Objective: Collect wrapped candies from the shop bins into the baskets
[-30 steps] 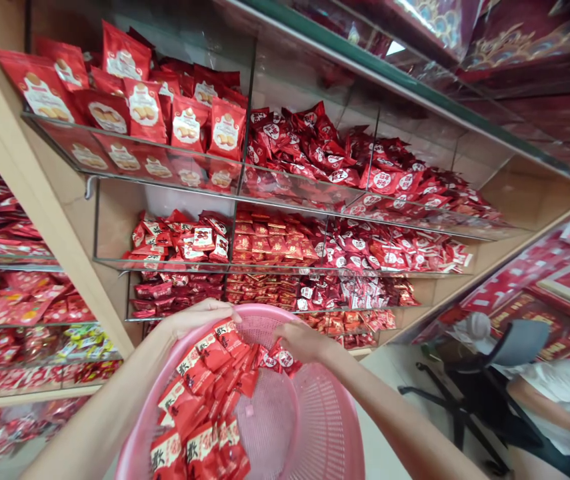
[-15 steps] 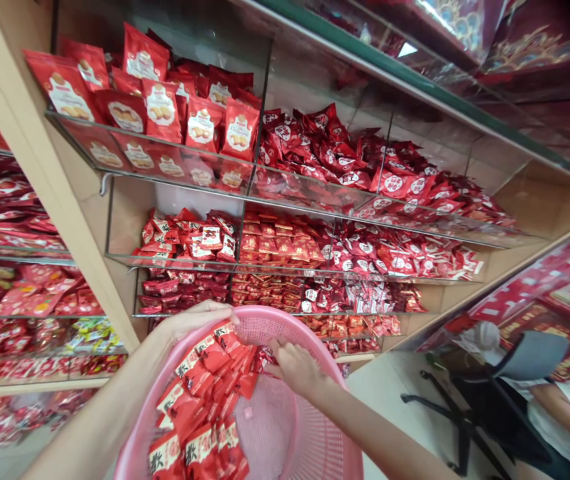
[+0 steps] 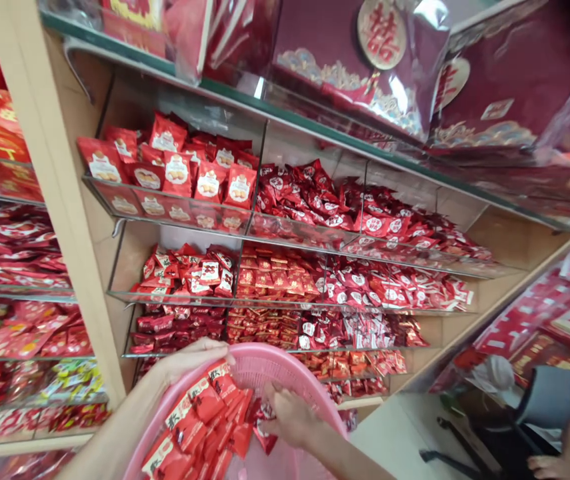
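Observation:
A pink plastic basket (image 3: pixel 259 361) fills the lower middle of the view, holding several red snack packets (image 3: pixel 205 420) heaped on its left side. My left hand (image 3: pixel 192 357) grips the basket's far left rim, fingers curled over it. Inside the basket, my right hand (image 3: pixel 287 417) is closed on a small red packet (image 3: pixel 263 427) beside the heap.
Glass shelves (image 3: pixel 285 233) with dividers, stacked with red snack packets, rise straight ahead. A wooden upright (image 3: pixel 59 200) stands at left with more shelves beyond. Large red gift boxes (image 3: pixel 379 60) sit on top. A chair (image 3: pixel 545 407) and another person's hand (image 3: pixel 545 465) are at lower right.
The view has tilted upward, so the basket sits lower in the picture. My right hand has dropped deeper into the basket and closed on a packet. My left hand keeps its hold on the rim.

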Demonstrator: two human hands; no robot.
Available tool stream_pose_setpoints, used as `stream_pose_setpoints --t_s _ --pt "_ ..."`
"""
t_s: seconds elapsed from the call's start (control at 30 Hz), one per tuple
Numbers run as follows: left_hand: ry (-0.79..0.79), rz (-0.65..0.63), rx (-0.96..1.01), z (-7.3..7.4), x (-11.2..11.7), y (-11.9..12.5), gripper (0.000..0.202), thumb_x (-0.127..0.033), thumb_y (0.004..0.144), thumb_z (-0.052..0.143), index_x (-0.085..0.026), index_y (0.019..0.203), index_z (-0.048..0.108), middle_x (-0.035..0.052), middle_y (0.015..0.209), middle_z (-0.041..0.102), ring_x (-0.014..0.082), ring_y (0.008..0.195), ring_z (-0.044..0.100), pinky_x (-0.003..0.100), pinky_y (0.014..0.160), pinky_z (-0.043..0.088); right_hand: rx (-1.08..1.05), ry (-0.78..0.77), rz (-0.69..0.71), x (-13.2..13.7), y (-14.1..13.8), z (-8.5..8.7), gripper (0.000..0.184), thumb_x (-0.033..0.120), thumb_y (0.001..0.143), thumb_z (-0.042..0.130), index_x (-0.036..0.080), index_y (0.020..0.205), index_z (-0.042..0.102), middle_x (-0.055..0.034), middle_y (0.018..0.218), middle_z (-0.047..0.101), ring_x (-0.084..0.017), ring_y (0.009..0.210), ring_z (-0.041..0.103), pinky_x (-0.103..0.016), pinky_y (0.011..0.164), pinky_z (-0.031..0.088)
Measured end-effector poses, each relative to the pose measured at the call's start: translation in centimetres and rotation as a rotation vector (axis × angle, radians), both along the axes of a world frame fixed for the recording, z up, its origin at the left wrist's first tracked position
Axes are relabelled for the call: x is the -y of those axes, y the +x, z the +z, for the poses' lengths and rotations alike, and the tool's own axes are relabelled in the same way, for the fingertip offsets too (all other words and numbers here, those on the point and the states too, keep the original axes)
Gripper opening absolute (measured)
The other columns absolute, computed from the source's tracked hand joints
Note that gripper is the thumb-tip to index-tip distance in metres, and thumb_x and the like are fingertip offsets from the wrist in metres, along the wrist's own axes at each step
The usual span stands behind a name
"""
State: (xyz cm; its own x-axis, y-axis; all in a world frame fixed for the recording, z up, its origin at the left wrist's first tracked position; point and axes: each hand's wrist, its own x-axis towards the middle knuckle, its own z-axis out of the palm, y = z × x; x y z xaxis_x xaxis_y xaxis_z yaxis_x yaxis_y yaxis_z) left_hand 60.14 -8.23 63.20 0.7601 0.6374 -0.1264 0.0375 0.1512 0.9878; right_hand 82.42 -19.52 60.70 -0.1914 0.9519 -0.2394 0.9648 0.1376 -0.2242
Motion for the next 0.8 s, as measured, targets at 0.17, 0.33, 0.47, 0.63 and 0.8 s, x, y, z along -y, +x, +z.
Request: stream_pose_setpoints --t_s 0.17,0.33,0.47,0.63,0.8 --pt "-0.005 0.047 0.031 0.5 0.2 0.1 0.032 -0.045 0.073 0.061 -0.016 0.077 0.073 0.0063 0.079 0.069 0.0227 0.078 0.060 0.029 0.074 0.045 0.094 0.113 0.042 -0.3 -0.4 0.4 0.053 0.019 0.065 0.068 0.021 0.114 0.048 -0.0094 0.118 0.053 -0.026 0.097 0.058 -0.035 0.078 0.046" --pt "-0.051 0.082 0.023 -0.1 0.2 -0.2 0.029 -0.044 0.072 0.062 -0.018 0.076 0.074 0.0071 0.079 0.069 0.0232 0.077 0.061 0.031 0.076 0.046 -0.015 0.313 0.088 -1.2 -0.2 8.7 0.035 0.028 0.077 0.057 0.022 0.111 0.052 -0.0063 0.106 0.059 -0.020 0.085 0.061 -0.030 0.071 0.046" --pt "-0.105 0.121 0.060 -1.0 0.0 -0.4 0.027 -0.045 0.069 0.065 -0.020 0.072 0.074 0.0051 0.079 0.070 0.0236 0.078 0.062 0.032 0.078 0.046 -0.166 0.727 0.157 -3.2 0.0 21.0 0.023 0.030 0.087 0.041 0.018 0.095 0.060 -0.0050 0.087 0.063 -0.015 0.077 0.058 -0.026 0.070 0.043" --pt "-0.104 0.139 0.044 -1.9 -0.2 -0.6 0.028 -0.047 0.068 0.065 -0.021 0.072 0.074 0.0028 0.076 0.069 0.0237 0.082 0.062 0.033 0.081 0.045 -0.136 1.079 0.047 -9.2 0.0 31.6 0.017 0.025 0.082 0.047 0.018 0.083 0.063 -0.0035 0.080 0.064 -0.015 0.076 0.058 -0.028 0.073 0.041" --pt "0.013 0.107 -0.018 -1.8 -0.8 -0.9 0.028 -0.051 0.067 0.063 -0.026 0.069 0.075 0.0013 0.081 0.068 0.0251 0.093 0.058 0.033 0.090 0.039 -0.006 1.026 -0.208 -15.2 -1.3 34.1 0.027 0.036 0.079 0.050 0.015 0.084 0.066 -0.0141 0.098 0.060 -0.024 0.090 0.057 -0.034 0.076 0.042"
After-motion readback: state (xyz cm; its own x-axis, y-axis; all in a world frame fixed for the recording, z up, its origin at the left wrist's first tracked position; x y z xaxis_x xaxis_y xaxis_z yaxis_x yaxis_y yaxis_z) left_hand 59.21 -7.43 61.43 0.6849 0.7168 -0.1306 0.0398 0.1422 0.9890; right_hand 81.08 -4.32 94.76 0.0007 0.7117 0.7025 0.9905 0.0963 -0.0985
